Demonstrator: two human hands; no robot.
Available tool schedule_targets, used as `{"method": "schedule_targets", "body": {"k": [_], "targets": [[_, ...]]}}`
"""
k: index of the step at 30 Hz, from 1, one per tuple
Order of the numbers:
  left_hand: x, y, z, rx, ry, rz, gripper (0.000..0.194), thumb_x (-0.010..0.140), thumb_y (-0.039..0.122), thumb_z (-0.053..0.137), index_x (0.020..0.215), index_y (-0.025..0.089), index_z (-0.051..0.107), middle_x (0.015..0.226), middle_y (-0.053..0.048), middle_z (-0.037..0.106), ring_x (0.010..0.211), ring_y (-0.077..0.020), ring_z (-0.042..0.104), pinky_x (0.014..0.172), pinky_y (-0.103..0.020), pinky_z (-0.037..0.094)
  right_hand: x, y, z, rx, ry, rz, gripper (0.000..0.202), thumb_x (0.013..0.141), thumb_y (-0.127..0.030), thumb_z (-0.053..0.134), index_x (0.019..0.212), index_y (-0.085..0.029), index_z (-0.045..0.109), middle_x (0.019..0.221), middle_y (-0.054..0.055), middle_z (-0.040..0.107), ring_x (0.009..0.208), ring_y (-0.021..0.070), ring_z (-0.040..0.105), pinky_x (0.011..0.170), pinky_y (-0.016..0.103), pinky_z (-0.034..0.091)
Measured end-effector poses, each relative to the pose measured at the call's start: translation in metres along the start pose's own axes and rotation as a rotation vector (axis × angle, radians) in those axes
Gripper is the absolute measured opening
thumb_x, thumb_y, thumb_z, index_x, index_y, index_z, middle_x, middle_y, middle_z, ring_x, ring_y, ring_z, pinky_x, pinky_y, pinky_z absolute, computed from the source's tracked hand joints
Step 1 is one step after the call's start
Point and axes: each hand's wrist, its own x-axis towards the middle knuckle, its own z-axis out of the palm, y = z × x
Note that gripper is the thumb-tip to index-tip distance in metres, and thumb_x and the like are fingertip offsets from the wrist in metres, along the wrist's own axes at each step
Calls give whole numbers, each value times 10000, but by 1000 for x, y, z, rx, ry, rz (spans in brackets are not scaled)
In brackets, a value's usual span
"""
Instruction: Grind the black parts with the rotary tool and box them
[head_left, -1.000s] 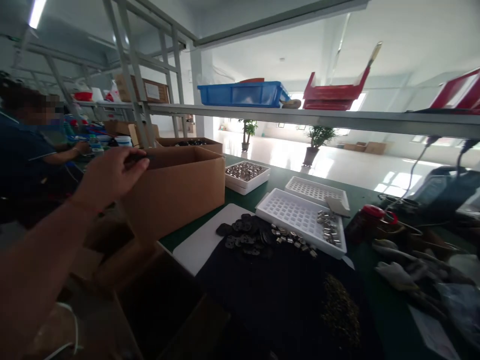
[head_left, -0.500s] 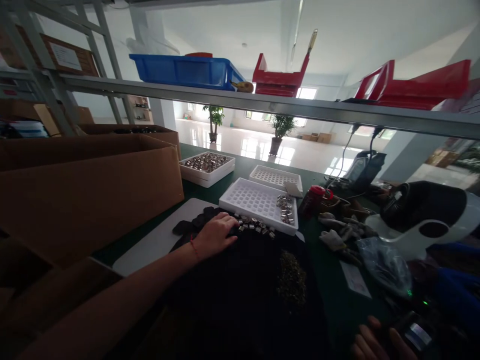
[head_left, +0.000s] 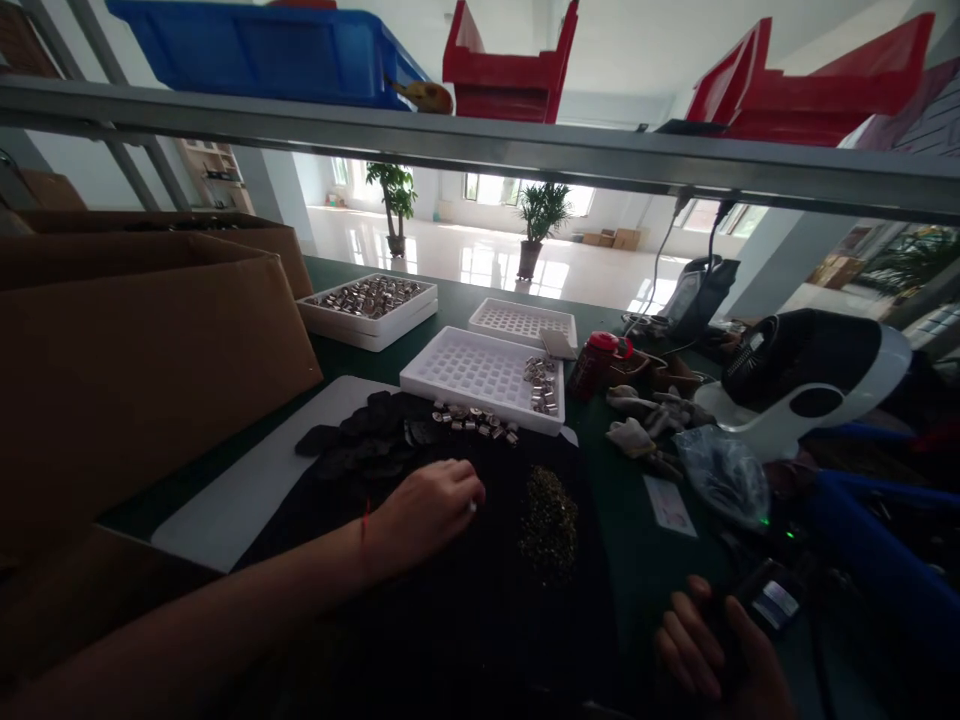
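Note:
My left hand (head_left: 431, 510) is closed above the black cloth (head_left: 450, 620). A bright bit of a small metal part (head_left: 472, 507) peeks out at its fingertips; the rest is hidden. Beyond it lies a row of small silvery metal cylinders (head_left: 476, 421), along the front of a white tray (head_left: 450, 365) whose right end holds more of them. Flat black pieces (head_left: 367, 440) are piled to the left. A heap of tiny brass-coloured parts (head_left: 549, 525) lies to the right. At the lower right my right hand (head_left: 712, 640) has curled fingers; what they grip is dark and unclear.
A large cardboard box (head_left: 150, 340) stands at left. Another white tray (head_left: 367, 330) is full of metal parts. At right are a red-capped bottle (head_left: 596, 365), gloves (head_left: 645, 420), a plastic bag (head_left: 724, 475), and a black-and-white machine (head_left: 817, 370). A shelf (head_left: 525, 150) spans overhead.
My left hand has drawn back from the row of metal cylinders toward me, its fingers now closed on a small part. The view has tilted downward. My right hand stays at the lower right.

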Motion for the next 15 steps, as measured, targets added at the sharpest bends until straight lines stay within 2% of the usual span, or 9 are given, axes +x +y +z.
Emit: {"method": "schedule_targets", "body": {"k": [4, 7, 9, 11, 13, 15], "targets": [[-41, 56, 10, -83, 23, 162, 253, 1025, 5, 573, 887, 207, 639, 934, -31, 729, 824, -226, 696, 764, -342, 606, -3, 1, 8, 5, -1, -34, 264, 884, -367, 831, 962, -217, 628, 599, -109, 457, 393, 41, 384, 404, 175, 434], [-66, 77, 18, -150, 54, 184, 290, 1065, 21, 503, 893, 226, 615, 907, -32, 729, 837, -234, 712, 769, -332, 627, -4, 1, 10, 0, -13, -52, 274, 882, -365, 837, 973, -213, 628, 608, -108, 467, 401, 42, 391, 411, 174, 444], [-78, 79, 24, -303, 110, 117, 227, 1093, 76, 498, 1007, 246, 620, 981, -31, 739, 914, -229, 736, 818, -303, 639, -6, 1, 12, -5, -23, -54, 265, 893, -361, 828, 981, -212, 627, 612, -108, 471, 406, 43, 391, 418, 174, 446], [-89, 77, 33, -486, 197, -36, 167, 1099, 140, 527, 1154, 275, 608, 1072, -31, 733, 947, -222, 751, 831, -287, 643, -7, 0, 15, -14, -30, -47, 260, 903, -360, 821, 984, -213, 622, 618, -108, 476, 413, 44, 391, 428, 175, 448], [-96, 74, 43, -585, 281, -203, 226, 1069, 204, 602, 1268, 308, 581, 1144, -37, 723, 960, -238, 759, 846, -315, 652, -9, -1, 18, -31, -32, -39, 276, 900, -371, 829, 982, -218, 613, 622, -112, 474, 419, 43, 393, 440, 173, 444], [-100, 72, 53, -601, 333, -302, 368, 1012, 241, 687, 1345, 335, 558, 1187, -45, 725, 1008, -277, 756, 896, -385, 654, -10, -2, 19, -49, -32, -40, 299, 886, -378, 844, 976, -221, 605, 623, -115, 469, 418, 39, 395, 445, 171, 437]]}}
